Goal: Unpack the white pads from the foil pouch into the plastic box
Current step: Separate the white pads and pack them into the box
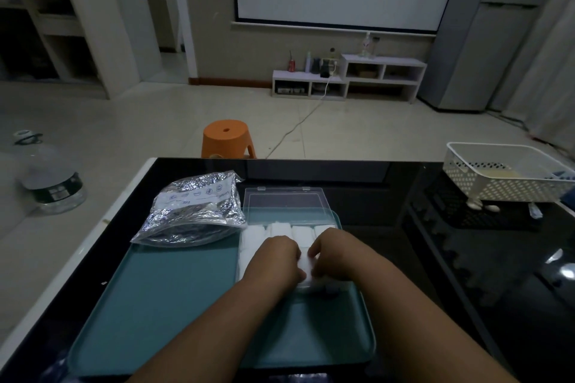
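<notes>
Black table (435, 274), teal tray (174, 305): left hand (275, 255) and right hand (331, 253) sit knuckles-up over the plastic box (284, 207), fingers curled, pinching one white pad (306, 269).

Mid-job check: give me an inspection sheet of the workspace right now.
Surface: black glossy table, teal tray on it.
Job's things: foil pouch on the tray's far left corner; plastic box beside it, lid open, white pads in rows inside.
Clutter: white basket at the table's far right, small white bits beside it.
Hands: left hand and right hand over the box, gripping one pad between them.
Cables: white cable across the floor, off the table.
Surroundings: orange stool, water bottle on floor.
</notes>
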`<state>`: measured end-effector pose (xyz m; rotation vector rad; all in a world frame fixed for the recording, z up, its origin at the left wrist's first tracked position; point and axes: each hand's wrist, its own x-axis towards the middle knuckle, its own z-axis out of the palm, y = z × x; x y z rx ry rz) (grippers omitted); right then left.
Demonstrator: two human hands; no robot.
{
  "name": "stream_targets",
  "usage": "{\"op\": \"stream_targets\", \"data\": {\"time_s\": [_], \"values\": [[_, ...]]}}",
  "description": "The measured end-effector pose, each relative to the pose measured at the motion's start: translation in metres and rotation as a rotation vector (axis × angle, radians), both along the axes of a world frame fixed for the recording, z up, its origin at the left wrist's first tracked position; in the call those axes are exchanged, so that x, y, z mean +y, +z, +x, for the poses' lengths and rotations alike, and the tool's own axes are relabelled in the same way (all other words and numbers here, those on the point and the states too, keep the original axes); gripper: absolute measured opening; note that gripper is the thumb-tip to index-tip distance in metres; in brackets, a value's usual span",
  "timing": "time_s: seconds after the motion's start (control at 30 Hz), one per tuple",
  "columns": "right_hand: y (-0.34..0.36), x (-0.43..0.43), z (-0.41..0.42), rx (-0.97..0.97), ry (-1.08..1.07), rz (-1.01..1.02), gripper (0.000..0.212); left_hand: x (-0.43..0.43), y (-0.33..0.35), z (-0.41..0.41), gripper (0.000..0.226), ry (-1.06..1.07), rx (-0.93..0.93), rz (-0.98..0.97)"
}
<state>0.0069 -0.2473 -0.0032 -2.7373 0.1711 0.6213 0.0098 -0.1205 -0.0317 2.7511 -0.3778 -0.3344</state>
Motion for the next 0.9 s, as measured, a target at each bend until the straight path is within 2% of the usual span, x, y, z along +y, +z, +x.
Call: {"op": "stream_targets", "data": {"time_s": [0.13, 0.23, 0.4, 0.53, 0.63, 0.7, 0.77, 0.9], "values": [[0.005, -0.004, 0.001, -0.041, -0.015, 0.0, 0.03, 0.001, 0.005, -0.004, 0.015, 0.014, -0.049, 0.033], [0.008, -0.003, -0.002, -0.016, -0.008, 0.034, 0.026, 0.002, 0.005, -0.005, 0.016, 0.0, -0.011, 0.023], [0.009, 0.004, -0.002, 0.079, 0.086, -0.055, 0.039, 0.002, 0.006, -0.001, 0.024, -0.024, 0.062, 0.035], [0.011, 0.006, 0.0, 0.096, 0.117, -0.101, 0.043, 0.004, 0.008, 0.0, 0.017, -0.028, 0.072, 0.023], [0.008, 0.001, 0.002, 0.01, 0.011, -0.04, 0.033, 0.011, 0.009, 0.003, 0.015, 0.03, 0.031, -0.089], [0.007, -0.004, 0.005, -0.037, -0.087, 0.014, 0.027, 0.019, 0.013, 0.005, 0.022, 0.099, -0.031, -0.193], [0.009, -0.006, 0.008, -0.064, -0.124, 0.019, 0.02, 0.03, 0.017, 0.008, 0.026, 0.166, -0.093, -0.271], [0.011, -0.01, 0.009, -0.254, -0.174, 0.031, 0.015, 0.058, 0.014, 0.017, 0.03, 0.342, -0.128, -0.451]]}}
